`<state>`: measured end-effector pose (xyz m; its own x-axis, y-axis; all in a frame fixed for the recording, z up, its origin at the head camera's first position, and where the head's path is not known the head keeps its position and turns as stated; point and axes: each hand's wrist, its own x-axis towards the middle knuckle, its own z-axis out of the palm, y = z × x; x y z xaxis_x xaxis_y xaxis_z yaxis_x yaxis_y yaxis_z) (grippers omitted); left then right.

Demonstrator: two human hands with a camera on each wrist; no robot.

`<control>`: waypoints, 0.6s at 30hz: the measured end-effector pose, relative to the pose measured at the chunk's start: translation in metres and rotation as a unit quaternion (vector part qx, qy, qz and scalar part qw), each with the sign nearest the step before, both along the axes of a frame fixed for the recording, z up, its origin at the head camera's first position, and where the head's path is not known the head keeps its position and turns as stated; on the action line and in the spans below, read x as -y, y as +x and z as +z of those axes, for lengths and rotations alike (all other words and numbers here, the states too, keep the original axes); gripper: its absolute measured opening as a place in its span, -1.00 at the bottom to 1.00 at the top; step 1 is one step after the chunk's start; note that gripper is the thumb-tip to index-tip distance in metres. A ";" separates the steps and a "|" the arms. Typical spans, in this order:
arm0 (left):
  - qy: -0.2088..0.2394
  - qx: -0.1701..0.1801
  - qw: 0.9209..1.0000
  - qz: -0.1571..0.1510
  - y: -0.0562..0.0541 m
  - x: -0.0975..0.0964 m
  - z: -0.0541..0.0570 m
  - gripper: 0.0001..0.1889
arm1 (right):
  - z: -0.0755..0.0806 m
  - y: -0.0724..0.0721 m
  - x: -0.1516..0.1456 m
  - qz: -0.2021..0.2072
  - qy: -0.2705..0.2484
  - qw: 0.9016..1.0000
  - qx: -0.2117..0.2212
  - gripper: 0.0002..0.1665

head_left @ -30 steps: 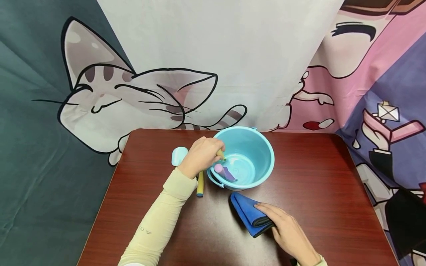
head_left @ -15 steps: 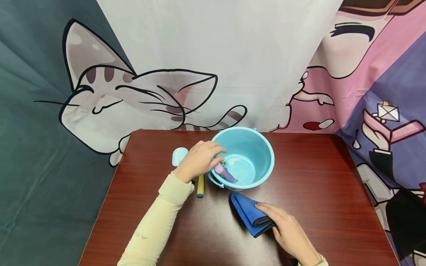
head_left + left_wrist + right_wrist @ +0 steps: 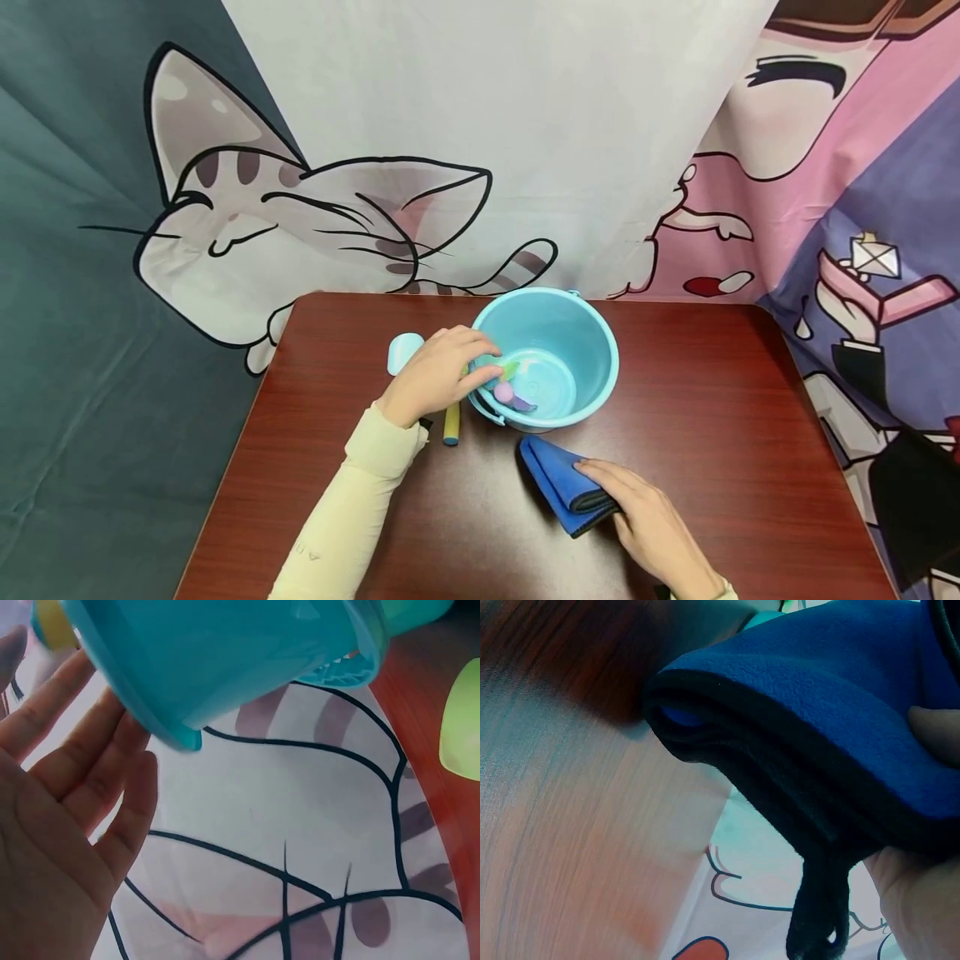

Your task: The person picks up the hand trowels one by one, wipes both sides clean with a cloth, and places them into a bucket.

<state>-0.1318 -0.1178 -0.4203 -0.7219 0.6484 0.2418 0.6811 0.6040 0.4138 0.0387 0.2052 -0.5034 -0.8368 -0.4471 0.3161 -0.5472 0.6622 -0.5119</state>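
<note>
A light blue bucket (image 3: 573, 354) with its handle folded down stands near the table's back edge. My left hand (image 3: 435, 375) hovers at its left rim, fingers spread and holding nothing. In the left wrist view those fingers (image 3: 82, 754) lie right at the bucket's rim (image 3: 176, 742). Inside the bucket are a purple toy piece with a pink knob (image 3: 504, 392) and a small green piece (image 3: 511, 370). In front of it, my right hand (image 3: 648, 517) grips a folded blue cloth with black edging (image 3: 558, 479); its black hanging loop (image 3: 821, 907) dangles in the right wrist view.
Left of the bucket lies a light blue toy part (image 3: 405, 352), partly behind the left hand. A yellow stick with a blue end (image 3: 452, 423) is beside the bucket. A lime-green piece (image 3: 461, 724) shows in the left wrist view. A printed cartoon curtain (image 3: 480, 125) hangs behind the table.
My left hand has let go of a yellow-and-green piece over the bucket, spread its fingers and drawn back a little toward the left. The right hand and cloth have stayed in place.
</note>
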 end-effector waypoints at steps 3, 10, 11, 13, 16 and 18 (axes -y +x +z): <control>0.030 -0.010 0.999 0.021 0.005 0.010 -0.003 -0.68 | 0.001 0.000 0.000 -0.001 0.003 1.000 -0.001 -0.12; 0.090 -0.006 0.989 0.114 0.020 0.046 -0.021 -0.66 | 0.004 0.002 0.002 -0.006 0.009 1.000 -0.009 -0.08; 0.093 -0.001 0.986 0.135 0.023 0.052 -0.025 -0.67 | 0.004 0.002 0.002 -0.006 0.010 1.000 -0.008 -0.07; 0.093 0.014 0.979 0.183 0.029 0.064 -0.033 -0.67 | 0.004 0.002 0.002 -0.005 0.009 1.000 -0.011 -0.06; 0.087 0.027 0.962 0.256 0.036 0.080 -0.045 -0.67 | 0.006 0.002 0.003 -0.005 0.010 1.000 -0.013 -0.04; 0.084 0.038 0.949 0.301 0.041 0.089 -0.053 -0.67 | 0.006 0.001 0.003 -0.007 0.011 1.000 -0.018 -0.02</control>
